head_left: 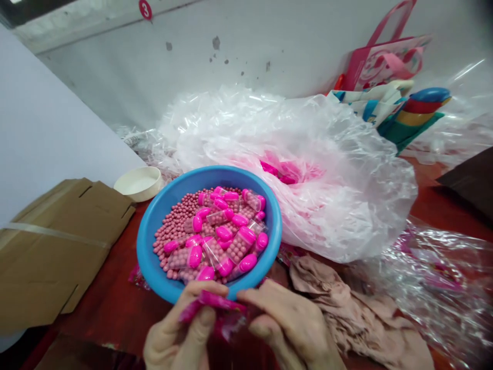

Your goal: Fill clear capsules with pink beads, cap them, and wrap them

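Note:
My left hand [179,329] and my right hand [288,324] pinch a strip of shiny pink plastic wrapper [211,300] between them, low in the view. Just beyond my fingers stands a blue plastic bowl [144,241], its near rim almost at my left hand. Inside lie many small pink beads [175,221] and several clear capsule-shaped containers with bright pink caps [239,244], some filled with beads.
A large crumpled clear plastic bag [346,205] with pink items inside [279,172] lies right of the bowl on a red table. Left are flattened cardboard [57,246] and a white dish [138,183]. Beige cloth [346,308] lies at right; a pink tote bag [385,61] stands behind.

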Demonstrator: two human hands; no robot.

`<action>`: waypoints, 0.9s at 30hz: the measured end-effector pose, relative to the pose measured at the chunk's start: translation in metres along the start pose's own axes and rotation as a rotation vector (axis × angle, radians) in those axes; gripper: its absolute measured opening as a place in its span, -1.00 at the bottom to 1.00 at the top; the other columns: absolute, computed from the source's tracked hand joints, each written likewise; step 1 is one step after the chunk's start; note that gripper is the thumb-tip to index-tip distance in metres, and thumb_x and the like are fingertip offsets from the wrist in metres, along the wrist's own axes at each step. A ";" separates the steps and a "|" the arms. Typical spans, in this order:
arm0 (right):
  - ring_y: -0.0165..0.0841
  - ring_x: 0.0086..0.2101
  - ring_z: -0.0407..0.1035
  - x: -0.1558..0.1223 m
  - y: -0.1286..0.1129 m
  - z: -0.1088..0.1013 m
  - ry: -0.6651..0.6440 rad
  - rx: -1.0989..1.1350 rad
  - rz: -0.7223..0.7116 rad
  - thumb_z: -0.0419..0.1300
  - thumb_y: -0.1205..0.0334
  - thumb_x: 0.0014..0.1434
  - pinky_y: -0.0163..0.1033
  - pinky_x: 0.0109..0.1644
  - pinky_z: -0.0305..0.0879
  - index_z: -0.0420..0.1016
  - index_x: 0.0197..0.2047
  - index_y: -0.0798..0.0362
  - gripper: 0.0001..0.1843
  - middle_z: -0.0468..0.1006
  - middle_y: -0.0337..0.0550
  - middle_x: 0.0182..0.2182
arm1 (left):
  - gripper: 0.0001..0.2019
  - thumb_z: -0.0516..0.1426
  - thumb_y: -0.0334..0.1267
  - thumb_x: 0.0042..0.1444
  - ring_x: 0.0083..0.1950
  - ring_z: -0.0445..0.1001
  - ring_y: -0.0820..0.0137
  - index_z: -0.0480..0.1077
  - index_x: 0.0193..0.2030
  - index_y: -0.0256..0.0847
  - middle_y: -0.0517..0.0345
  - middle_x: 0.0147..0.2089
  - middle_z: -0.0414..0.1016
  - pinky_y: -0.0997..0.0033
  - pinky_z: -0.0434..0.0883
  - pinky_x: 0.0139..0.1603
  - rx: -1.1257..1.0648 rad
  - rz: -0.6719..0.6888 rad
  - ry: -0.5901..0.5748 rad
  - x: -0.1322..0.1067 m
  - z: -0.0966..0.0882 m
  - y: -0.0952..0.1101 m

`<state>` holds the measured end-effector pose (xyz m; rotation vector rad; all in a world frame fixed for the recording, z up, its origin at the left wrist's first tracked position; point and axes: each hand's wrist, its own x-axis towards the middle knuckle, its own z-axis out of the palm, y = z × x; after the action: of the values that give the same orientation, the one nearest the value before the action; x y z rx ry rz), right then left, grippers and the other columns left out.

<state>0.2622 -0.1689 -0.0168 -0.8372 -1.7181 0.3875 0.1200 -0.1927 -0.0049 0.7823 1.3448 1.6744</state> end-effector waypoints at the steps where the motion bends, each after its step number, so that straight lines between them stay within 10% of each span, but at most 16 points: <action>1: -0.39 -0.53 0.39 0.007 0.002 0.005 -0.049 -0.038 0.050 -0.07 0.10 0.36 -0.34 -0.47 0.34 0.42 -0.19 0.08 -0.68 0.49 -0.20 -0.53 | -0.77 0.44 -0.17 -0.32 -0.41 0.57 0.31 0.62 -0.47 -0.21 0.05 -0.45 0.63 0.49 0.55 -0.35 -0.026 -0.028 0.060 0.008 -0.006 0.002; 5: -0.12 -0.27 0.48 0.028 0.013 0.028 -0.406 -0.367 0.243 0.10 0.31 0.24 0.02 -0.13 0.46 0.48 -0.31 0.14 -0.84 0.57 0.03 -0.34 | -0.68 0.48 -0.21 -0.46 -0.38 0.58 0.34 0.60 -0.47 -0.21 0.14 -0.44 0.64 0.47 0.57 -0.32 -0.219 -0.151 0.303 0.034 -0.016 0.010; 10: 0.12 0.20 0.13 0.029 0.026 0.044 -0.619 -0.355 0.180 0.04 0.52 0.09 0.17 0.12 0.29 0.19 0.26 0.30 -0.38 0.25 0.32 0.20 | -0.71 0.45 -0.22 -0.31 -0.36 0.59 0.41 0.58 -0.38 -0.23 0.17 -0.42 0.63 0.58 0.55 -0.28 -0.297 -0.180 0.250 0.050 -0.017 0.007; 14: 0.00 0.25 0.05 0.031 0.035 0.041 -0.716 -0.160 0.180 -0.06 0.56 0.11 0.10 0.16 0.25 0.06 0.33 0.21 -0.31 0.09 0.26 0.29 | -0.71 0.41 -0.22 -0.20 -0.33 0.59 0.40 0.57 -0.30 -0.27 0.10 -0.33 0.65 0.52 0.56 -0.22 -0.332 -0.198 0.196 0.056 -0.016 0.003; 20: -0.16 -0.19 0.44 0.047 0.044 0.046 -0.432 -0.030 0.403 0.21 0.28 0.10 0.02 -0.09 0.40 0.24 0.05 0.17 -0.55 0.52 0.02 -0.21 | -0.76 0.39 -0.27 -0.16 -0.37 0.59 0.42 0.55 -0.31 -0.27 0.15 -0.35 0.65 0.48 0.57 -0.21 -0.395 -0.211 0.211 0.060 -0.010 0.003; 27: -0.57 -0.64 0.12 0.042 0.017 0.037 0.084 0.571 0.875 0.31 -0.06 0.02 -0.43 -0.60 0.16 0.23 -0.28 -0.01 -0.59 0.18 -0.46 -0.57 | -0.84 0.32 -0.18 -0.03 -0.31 0.61 0.38 0.56 -0.31 -0.18 0.15 -0.28 0.66 0.52 0.56 -0.30 -0.463 -0.212 0.180 0.059 0.007 0.004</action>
<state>0.2283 -0.1218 -0.0099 -1.1062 -0.9872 1.3325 0.0979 -0.1375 -0.0011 0.2176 1.0502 1.8162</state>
